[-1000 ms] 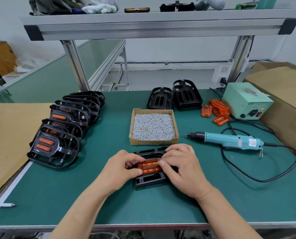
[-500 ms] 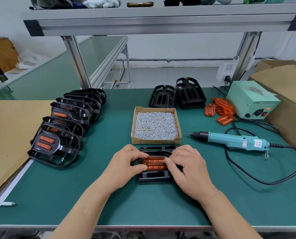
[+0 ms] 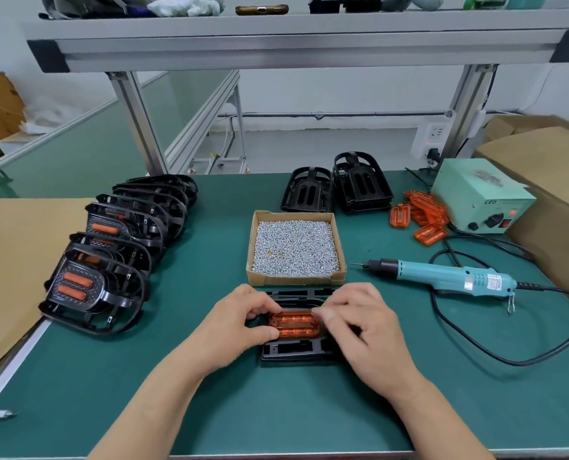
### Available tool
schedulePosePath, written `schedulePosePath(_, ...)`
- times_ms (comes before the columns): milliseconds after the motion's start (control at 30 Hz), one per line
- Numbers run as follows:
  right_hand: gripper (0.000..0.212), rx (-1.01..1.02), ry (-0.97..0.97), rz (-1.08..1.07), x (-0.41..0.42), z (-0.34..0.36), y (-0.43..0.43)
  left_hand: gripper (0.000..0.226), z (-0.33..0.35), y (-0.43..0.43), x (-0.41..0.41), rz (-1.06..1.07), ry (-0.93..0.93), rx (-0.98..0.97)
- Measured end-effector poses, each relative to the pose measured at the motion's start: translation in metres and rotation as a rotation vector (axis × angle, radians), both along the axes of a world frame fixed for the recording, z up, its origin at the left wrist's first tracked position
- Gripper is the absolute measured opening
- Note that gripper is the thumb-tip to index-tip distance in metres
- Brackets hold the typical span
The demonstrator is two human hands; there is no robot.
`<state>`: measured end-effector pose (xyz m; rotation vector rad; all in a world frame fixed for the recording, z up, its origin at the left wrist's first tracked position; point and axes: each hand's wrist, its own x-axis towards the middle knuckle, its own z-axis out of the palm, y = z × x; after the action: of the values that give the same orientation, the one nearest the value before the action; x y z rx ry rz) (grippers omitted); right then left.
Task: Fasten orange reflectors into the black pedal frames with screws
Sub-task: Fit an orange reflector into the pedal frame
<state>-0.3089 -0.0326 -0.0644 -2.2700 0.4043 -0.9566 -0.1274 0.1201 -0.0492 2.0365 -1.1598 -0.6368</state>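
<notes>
Green bench point(image 3: 210, 410) | left hand point(image 3: 240, 323), right hand point(image 3: 366, 330) pinch reflector point(image 3: 294, 324) ends | on pedal frame point(image 3: 293, 351)

A green mat point(image 3: 210, 393) is covering the workbench. At nine o'clock a sheet of brown cardboard point(image 3: 7, 260) is lying beside it. At twelve o'clock a grey metal shelf point(image 3: 296, 41) is spanning the bench on slanted posts, carrying a white cloth point(image 3: 183, 6) and a small brown case point(image 3: 261, 9). At two o'clock a pale green power box point(image 3: 475, 194) is sitting with a red light point(image 3: 512, 213) glowing on its front. Cardboard boxes point(image 3: 548, 180) are standing just beside it at three o'clock. A white wall socket point(image 3: 434, 137) is showing at one o'clock.
</notes>
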Motion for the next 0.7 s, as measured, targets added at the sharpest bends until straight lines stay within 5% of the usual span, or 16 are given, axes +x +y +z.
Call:
schedulePosePath(233,0.019,1.019,-0.767,-0.484,-0.022,0.015,-0.035,0.027,0.006,0.002,0.000,-0.058,-0.058,0.043)
schedulePosePath(433,0.003,1.625,-0.881,-0.493,-0.054,0.021,-0.053,0.017,0.033,-0.017,0.005,-0.008,-0.237,0.056)
schedulePosePath(533,0.019,1.517,-0.808,-0.561,-0.057,0.026,-0.063,0.010,0.050,-0.067,-0.009,-0.001,-0.331,-0.062)
schedulePosePath(700,0.031,1.551,-0.799,-0.581,-0.051,0.032,-0.067,0.042,0.047,-0.164,-0.037,-0.221,-0.621,0.031)
